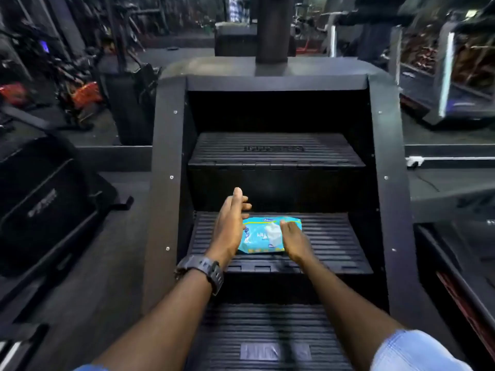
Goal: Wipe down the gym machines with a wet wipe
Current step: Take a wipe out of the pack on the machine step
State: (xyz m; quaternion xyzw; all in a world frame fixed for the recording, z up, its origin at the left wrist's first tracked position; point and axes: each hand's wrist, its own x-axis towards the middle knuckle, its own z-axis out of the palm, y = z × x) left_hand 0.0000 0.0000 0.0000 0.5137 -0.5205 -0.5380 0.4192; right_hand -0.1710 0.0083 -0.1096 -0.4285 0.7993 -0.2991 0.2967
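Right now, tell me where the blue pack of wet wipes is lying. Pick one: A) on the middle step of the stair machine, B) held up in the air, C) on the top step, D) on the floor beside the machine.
A: the wet wipes pack lies flat on the ribbed middle step, with another step above and one below.

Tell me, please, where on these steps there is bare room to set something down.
The upper step shows bare tread across its width. On the middle step, free tread lies between the wipes pack and the right side panel. It is crowded where the left hand and right hand meet the pack.
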